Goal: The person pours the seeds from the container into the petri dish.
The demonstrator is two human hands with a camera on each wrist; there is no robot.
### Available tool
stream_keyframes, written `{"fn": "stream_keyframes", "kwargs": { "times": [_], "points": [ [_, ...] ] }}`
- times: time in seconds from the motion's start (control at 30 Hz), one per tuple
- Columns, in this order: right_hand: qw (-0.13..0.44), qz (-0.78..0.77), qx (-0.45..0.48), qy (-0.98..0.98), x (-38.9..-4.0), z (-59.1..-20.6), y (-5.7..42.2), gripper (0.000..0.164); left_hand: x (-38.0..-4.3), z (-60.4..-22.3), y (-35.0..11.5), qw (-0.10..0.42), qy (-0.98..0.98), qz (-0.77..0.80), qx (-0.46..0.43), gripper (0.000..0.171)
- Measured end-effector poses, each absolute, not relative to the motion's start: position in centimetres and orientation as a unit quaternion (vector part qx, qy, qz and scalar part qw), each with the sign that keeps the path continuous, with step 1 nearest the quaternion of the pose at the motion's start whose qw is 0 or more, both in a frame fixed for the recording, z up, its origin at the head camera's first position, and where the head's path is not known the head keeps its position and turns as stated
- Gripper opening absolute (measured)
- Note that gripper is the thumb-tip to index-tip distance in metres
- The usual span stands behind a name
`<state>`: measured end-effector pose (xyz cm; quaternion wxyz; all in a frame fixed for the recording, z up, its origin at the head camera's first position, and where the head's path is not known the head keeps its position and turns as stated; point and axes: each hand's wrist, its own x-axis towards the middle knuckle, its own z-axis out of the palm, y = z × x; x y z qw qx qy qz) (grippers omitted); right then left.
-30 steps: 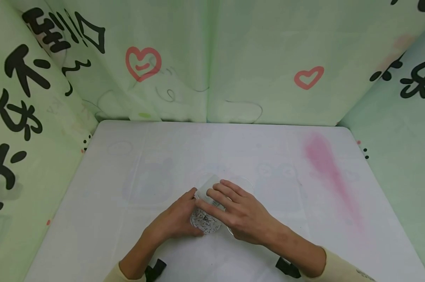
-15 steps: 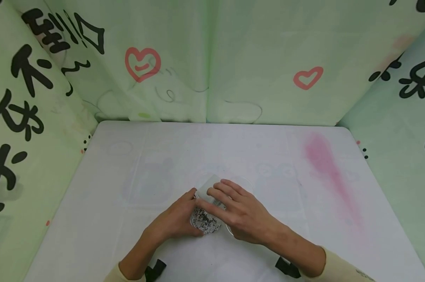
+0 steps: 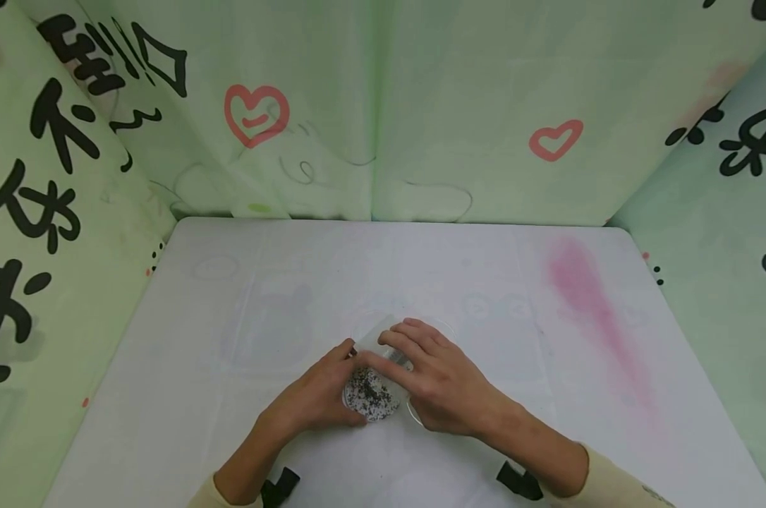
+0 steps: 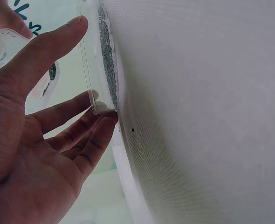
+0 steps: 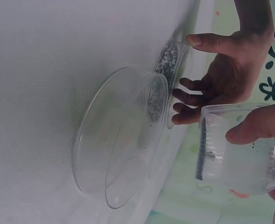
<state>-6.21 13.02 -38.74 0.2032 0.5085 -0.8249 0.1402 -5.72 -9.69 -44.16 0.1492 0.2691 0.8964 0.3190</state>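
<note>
A clear shallow dish [image 3: 370, 395] with black and white granules in it stands on the table. My left hand [image 3: 322, 395] holds it, the thumb at the near side and the fingers round the far side. Above the dish, my right hand [image 3: 445, 377] grips a clear plastic jar [image 5: 221, 154], which leans over. Dark granules show along one end of the jar. Part of the jar is hidden behind the right fingers in the head view.
A wider clear dish [image 5: 88, 154] lies on the table beside the granule dish, partly under the right hand, with another clear round rim [image 5: 112, 200] overlapping it. Pale green curtains [image 3: 459, 106] rise behind the white table [image 3: 230, 437] and on both sides.
More black granules cover the dish's contents. My right hand has shifted slightly and its fingers have moved a little on the jar. The left hand has stayed in place.
</note>
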Motion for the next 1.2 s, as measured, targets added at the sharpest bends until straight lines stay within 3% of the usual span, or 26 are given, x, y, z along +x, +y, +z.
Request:
{"fn": "stream_keyframes", "kwargs": {
  "times": [0.3,0.67,1.2],
  "points": [
    [0.141,0.200,0.460,-0.853,-7.1,-39.5,14.1,0.092,-5.7,-44.1,-9.7,0.149,0.898,0.311,0.272,0.089],
    [0.074,0.289,0.377,-0.877,-10.4,-39.8,15.9,0.091,-5.6,-43.9,-9.7,0.152,0.896,0.324,0.265,0.088],
    [0.034,0.373,0.296,-0.879,-18.2,-41.6,16.8,0.090,-5.7,-44.0,-9.5,0.154,0.895,0.323,0.266,0.087]
  ]
}}
